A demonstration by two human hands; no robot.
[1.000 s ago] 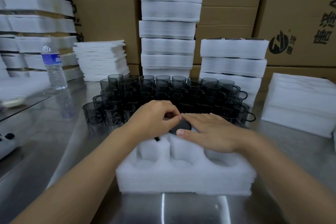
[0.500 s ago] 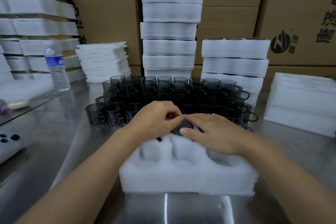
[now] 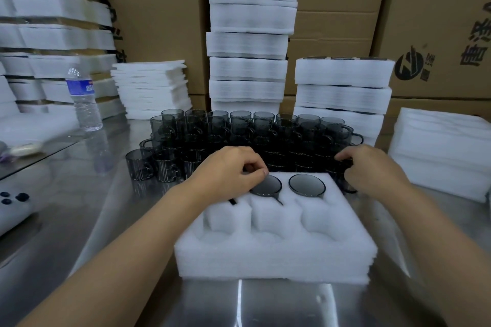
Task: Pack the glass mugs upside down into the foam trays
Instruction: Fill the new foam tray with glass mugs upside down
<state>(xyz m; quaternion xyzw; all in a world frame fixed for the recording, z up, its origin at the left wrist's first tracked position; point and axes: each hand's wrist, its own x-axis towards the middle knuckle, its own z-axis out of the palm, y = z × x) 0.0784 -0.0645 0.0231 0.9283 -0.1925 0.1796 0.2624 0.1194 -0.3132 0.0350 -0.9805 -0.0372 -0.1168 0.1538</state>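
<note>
At frame centre, foam tray (image 3: 276, 260) holds two upturned mugs (image 3: 307, 185), front row unfilled — left fingers (image 3: 261, 171) pinch one, right fingers (image 3: 342, 160) grip a loose mug (image 3: 346, 187).

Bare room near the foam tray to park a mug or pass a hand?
Free: table left of the foam tray, up to the controller; the strip in front of the tray; its three front pockets. Crowded: mugs packed behind the tray to the foam stacks; the right hand, gripping a mug, fills the gap to the foam sheets.

Smoky glass mugs (image 3: 307, 185) inverted in white foam tray (image 3: 276, 260)
</note>
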